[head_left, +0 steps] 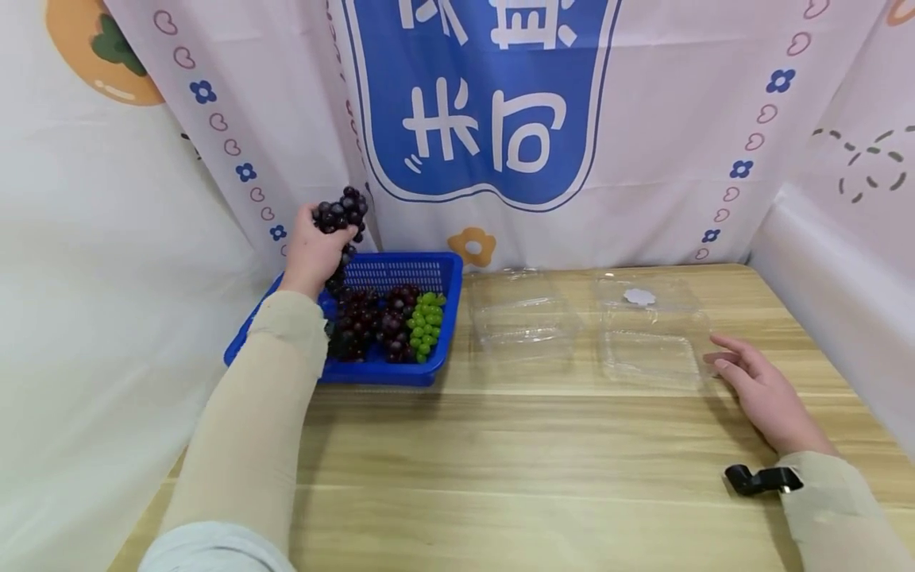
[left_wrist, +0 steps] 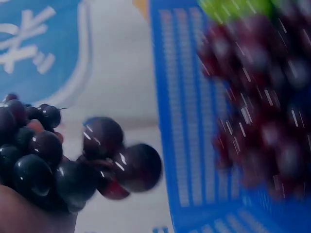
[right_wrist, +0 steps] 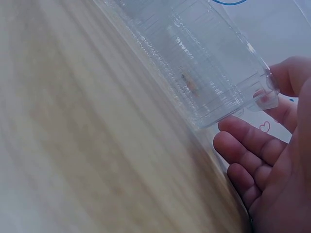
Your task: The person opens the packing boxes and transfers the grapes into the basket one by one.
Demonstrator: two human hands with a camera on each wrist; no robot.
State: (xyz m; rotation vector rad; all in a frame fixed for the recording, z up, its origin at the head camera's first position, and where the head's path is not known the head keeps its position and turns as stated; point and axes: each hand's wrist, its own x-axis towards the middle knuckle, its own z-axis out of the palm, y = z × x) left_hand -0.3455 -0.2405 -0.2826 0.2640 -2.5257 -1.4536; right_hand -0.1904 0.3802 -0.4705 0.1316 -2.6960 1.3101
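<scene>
My left hand [head_left: 314, 253] grips a bunch of dark grapes [head_left: 345, 213], raised above the left back part of the blue basket [head_left: 446, 318]. In the left wrist view the held dark grapes [left_wrist: 34, 170] hang beside the basket wall [left_wrist: 182, 121]. Inside the basket lie dark red grapes [head_left: 391, 322] and green grapes [head_left: 426, 326]. My right hand [head_left: 772, 397] is at the right edge of a clear plastic box [head_left: 650, 357] with its lid raised. In the right wrist view its thumb and forefinger are at the corner tab [right_wrist: 267, 101], the other fingers loosely bent.
A second clear plastic box [head_left: 525, 318] stands open between the basket and the right-hand box. The wooden table [head_left: 500, 469] runs back to a printed cloth [head_left: 665, 191], with white cloth at both sides. A black device [head_left: 761, 480] is fixed at the right wrist.
</scene>
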